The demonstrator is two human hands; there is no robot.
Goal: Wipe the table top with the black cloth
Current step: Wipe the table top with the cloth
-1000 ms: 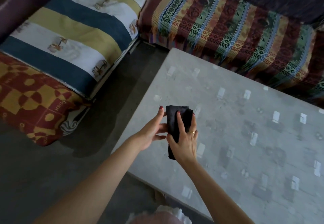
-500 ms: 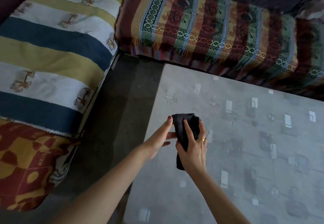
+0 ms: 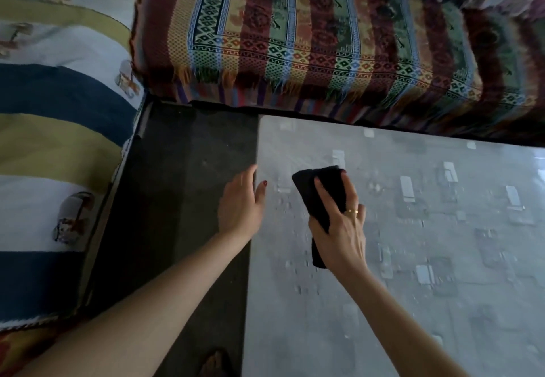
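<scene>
The grey table top (image 3: 413, 258), patterned with pale rectangles, fills the lower right. A folded black cloth (image 3: 320, 196) lies under my right hand (image 3: 339, 229), near the table's far left corner; the fingers spread over it and grip it, a ring on one finger. The cloth's lower end sticks out below the palm. My left hand (image 3: 240, 202) hovers at the table's left edge, apart from the cloth, fingers loosely apart and holding nothing.
A couch with a colourful woven throw (image 3: 324, 37) runs along the table's far side. A striped blue, yellow and white cushioned seat (image 3: 59, 111) stands at left. Dark floor (image 3: 182, 184) separates the seat from the table. A foot (image 3: 213, 362) shows at the bottom.
My left hand has let go of the cloth and moved left to the table's edge. My right hand alone now holds the cloth, lower toward the table top. The view has shifted.
</scene>
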